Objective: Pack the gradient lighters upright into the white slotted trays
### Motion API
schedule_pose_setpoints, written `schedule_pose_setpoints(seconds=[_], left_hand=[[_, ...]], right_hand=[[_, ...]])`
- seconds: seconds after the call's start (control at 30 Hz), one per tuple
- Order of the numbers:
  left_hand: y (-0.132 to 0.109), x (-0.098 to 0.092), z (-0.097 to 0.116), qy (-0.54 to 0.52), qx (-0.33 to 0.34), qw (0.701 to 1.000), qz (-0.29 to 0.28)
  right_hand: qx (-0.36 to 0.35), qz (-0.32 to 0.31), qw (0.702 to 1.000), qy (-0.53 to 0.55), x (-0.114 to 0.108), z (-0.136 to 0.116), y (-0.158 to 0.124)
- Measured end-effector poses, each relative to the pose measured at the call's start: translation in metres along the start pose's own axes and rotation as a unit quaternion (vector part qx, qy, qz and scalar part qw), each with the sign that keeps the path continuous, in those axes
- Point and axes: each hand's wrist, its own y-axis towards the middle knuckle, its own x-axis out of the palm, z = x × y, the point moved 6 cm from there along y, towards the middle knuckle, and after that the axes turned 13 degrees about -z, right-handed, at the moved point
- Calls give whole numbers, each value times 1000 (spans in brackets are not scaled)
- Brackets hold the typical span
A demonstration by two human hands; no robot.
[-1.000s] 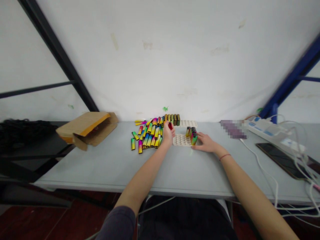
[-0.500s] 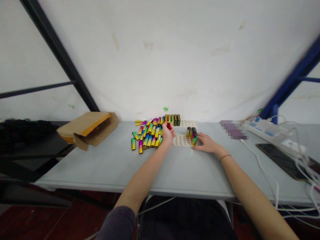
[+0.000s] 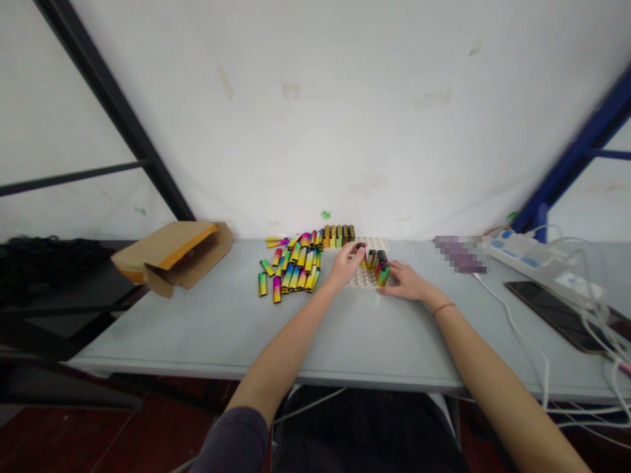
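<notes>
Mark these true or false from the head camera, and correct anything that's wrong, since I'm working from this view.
1. The left hand pinches a dark-topped lighter over a white tray. True.
2. The right hand rests against upright lighters standing in that tray. True.
3. The loose lighters are inside the cardboard box. False: the loose lighters lie heaped on the grey table, apart from the cardboard box.
4. The phone lies to the left of both hands. False: the phone lies to the right of both hands, near the power strip.
</notes>
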Motion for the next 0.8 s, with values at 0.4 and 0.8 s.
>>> schedule_pose_setpoints(seconds=[0.4, 0.8], left_hand=[[0, 13, -10, 61, 24, 990, -123], [-9, 24, -7, 211, 70, 966, -132]], right_hand=[[11, 4, 1000, -16, 4, 3, 1], [14, -5, 1000, -18, 6, 5, 2]])
